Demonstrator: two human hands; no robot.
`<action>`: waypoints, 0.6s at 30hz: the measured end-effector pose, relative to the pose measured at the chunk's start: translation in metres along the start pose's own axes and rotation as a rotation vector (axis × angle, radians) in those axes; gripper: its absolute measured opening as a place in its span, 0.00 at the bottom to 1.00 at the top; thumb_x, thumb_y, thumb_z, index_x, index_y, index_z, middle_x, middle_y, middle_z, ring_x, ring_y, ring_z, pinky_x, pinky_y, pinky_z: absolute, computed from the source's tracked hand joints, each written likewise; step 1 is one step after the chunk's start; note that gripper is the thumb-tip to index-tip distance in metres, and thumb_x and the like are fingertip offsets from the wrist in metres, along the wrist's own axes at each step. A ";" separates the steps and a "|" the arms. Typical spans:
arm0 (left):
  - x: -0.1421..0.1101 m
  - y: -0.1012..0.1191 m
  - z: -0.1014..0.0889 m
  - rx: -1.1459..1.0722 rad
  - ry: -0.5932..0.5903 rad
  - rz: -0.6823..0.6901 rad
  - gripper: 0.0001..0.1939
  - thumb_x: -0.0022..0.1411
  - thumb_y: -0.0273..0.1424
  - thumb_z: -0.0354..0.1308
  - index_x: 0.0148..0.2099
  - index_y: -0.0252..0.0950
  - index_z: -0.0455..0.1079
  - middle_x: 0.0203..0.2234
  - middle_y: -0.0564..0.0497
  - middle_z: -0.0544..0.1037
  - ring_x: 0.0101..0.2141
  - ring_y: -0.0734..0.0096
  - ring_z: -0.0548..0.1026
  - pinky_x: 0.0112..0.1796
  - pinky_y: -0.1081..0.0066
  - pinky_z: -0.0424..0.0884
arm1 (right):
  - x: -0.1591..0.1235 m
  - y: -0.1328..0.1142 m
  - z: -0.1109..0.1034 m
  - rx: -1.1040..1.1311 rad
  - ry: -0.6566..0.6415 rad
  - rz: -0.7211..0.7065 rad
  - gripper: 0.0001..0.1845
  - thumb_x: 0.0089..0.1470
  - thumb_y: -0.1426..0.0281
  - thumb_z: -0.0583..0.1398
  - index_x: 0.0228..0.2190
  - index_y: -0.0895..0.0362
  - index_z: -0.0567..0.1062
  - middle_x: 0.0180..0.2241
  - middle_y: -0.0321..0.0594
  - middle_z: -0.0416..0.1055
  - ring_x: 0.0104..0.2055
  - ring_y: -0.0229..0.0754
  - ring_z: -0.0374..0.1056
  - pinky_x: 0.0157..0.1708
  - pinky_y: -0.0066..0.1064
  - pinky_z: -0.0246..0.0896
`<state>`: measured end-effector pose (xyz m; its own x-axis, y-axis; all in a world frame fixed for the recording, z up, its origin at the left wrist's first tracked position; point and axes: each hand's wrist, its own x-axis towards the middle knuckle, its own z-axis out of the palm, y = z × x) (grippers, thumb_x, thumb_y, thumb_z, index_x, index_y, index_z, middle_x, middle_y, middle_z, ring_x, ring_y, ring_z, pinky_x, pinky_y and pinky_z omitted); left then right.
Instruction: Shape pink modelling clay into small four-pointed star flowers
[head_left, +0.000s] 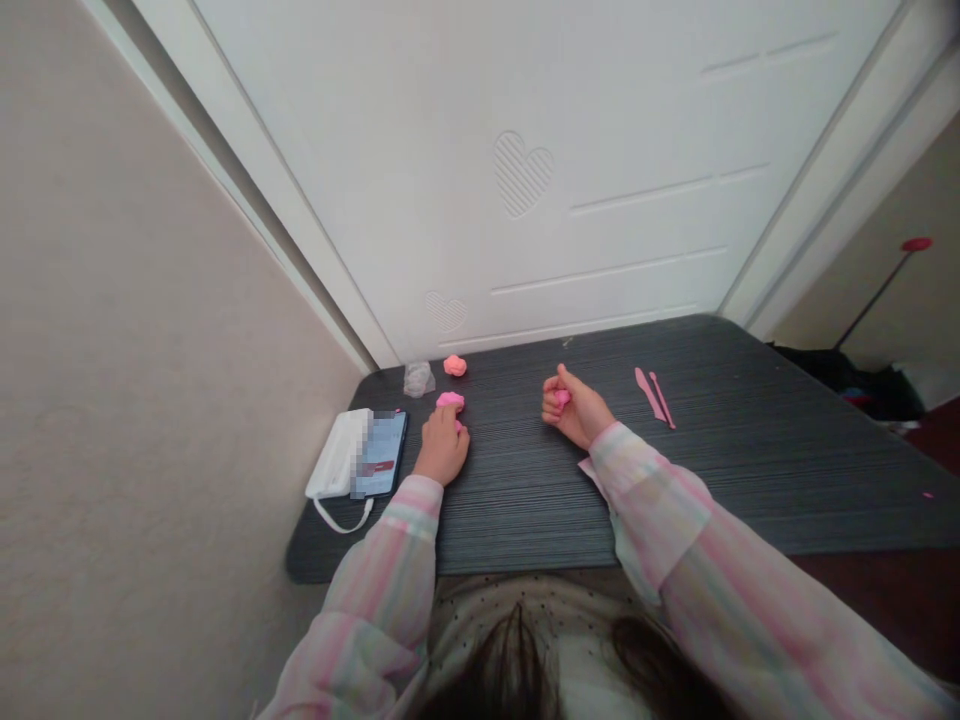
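My left hand [442,447] rests low over the left part of the table. Its fingers are closed on pink modelling clay, a bit of which shows by the thumb, and a larger pink clay lump [450,400] lies at the fingertips. Raised a little over the middle of the table, my right hand [574,408] has its fingers curled round a small pink clay piece [562,398]. An orange-pink clay lump [454,366] sits farther back on the left, beside a crumpled clear plastic wrapper [418,379].
At the table's [517,500] left lie a phone [386,455] and a white power bank [339,453] with a short white cable [341,525]. To the right are a pink plastic knife [649,393] and a thin pink stick tool [662,400]. A white door [465,230] stands behind.
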<state>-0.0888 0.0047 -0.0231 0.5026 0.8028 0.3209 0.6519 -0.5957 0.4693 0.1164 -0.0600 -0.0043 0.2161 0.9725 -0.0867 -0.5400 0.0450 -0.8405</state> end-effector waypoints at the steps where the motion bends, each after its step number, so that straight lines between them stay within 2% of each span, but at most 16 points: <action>1: 0.000 0.001 0.001 -0.014 0.011 -0.009 0.17 0.51 0.23 0.46 0.46 0.33 0.60 0.42 0.42 0.66 0.45 0.59 0.63 0.46 0.58 0.57 | 0.000 0.000 0.000 0.000 0.011 -0.002 0.16 0.45 0.57 0.55 0.19 0.56 0.60 0.10 0.24 0.45 0.12 0.27 0.40 0.12 0.22 0.38; 4: -0.002 0.004 0.001 -0.086 0.045 -0.044 0.18 0.50 0.24 0.49 0.46 0.34 0.61 0.44 0.42 0.65 0.48 0.58 0.60 0.48 0.57 0.54 | 0.000 0.002 0.000 -0.019 0.054 -0.028 0.15 0.47 0.57 0.53 0.21 0.55 0.58 0.09 0.21 0.40 0.11 0.27 0.35 0.11 0.22 0.34; 6: -0.002 0.005 -0.002 -0.158 0.071 -0.076 0.19 0.48 0.25 0.52 0.46 0.35 0.61 0.45 0.43 0.64 0.49 0.56 0.59 0.49 0.56 0.52 | 0.001 0.004 0.000 -0.050 0.072 -0.057 0.12 0.47 0.59 0.53 0.24 0.54 0.59 0.09 0.21 0.41 0.10 0.27 0.36 0.11 0.21 0.34; 9: -0.004 0.009 -0.008 -0.314 0.119 -0.123 0.22 0.45 0.28 0.57 0.46 0.36 0.62 0.47 0.43 0.63 0.52 0.55 0.55 0.52 0.54 0.46 | 0.003 0.007 0.001 -0.119 0.083 -0.117 0.09 0.45 0.64 0.55 0.29 0.54 0.61 0.13 0.22 0.51 0.11 0.26 0.42 0.12 0.20 0.39; 12: -0.003 0.025 -0.008 -0.534 0.173 -0.172 0.22 0.47 0.32 0.57 0.46 0.36 0.61 0.49 0.44 0.61 0.54 0.59 0.52 0.54 0.60 0.42 | 0.004 0.011 0.004 -0.223 0.097 -0.196 0.13 0.45 0.66 0.54 0.35 0.54 0.60 0.19 0.26 0.60 0.12 0.26 0.45 0.12 0.21 0.43; 15: 0.005 0.055 0.008 -0.828 0.194 -0.257 0.19 0.54 0.36 0.50 0.48 0.37 0.58 0.50 0.45 0.61 0.53 0.65 0.57 0.53 0.65 0.49 | 0.000 0.014 0.011 -0.379 0.108 -0.292 0.14 0.48 0.63 0.52 0.39 0.53 0.60 0.20 0.26 0.60 0.11 0.27 0.45 0.11 0.23 0.43; 17: 0.014 0.078 0.024 -1.065 0.144 -0.341 0.19 0.58 0.41 0.40 0.47 0.36 0.58 0.45 0.44 0.66 0.48 0.66 0.64 0.47 0.65 0.59 | -0.004 0.016 0.016 -0.508 0.111 -0.365 0.15 0.50 0.63 0.51 0.41 0.52 0.61 0.19 0.28 0.61 0.14 0.30 0.52 0.14 0.25 0.49; 18: 0.019 0.088 0.033 -1.184 0.098 -0.389 0.22 0.59 0.43 0.36 0.44 0.34 0.61 0.40 0.43 0.70 0.43 0.64 0.68 0.44 0.64 0.63 | -0.005 0.017 0.018 -0.574 0.112 -0.401 0.16 0.51 0.63 0.50 0.43 0.52 0.62 0.21 0.30 0.62 0.17 0.32 0.57 0.18 0.26 0.54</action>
<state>-0.0032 -0.0331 -0.0024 0.3136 0.9490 0.0315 -0.1886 0.0297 0.9816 0.0918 -0.0605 -0.0085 0.4075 0.8755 0.2597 0.1062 0.2371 -0.9657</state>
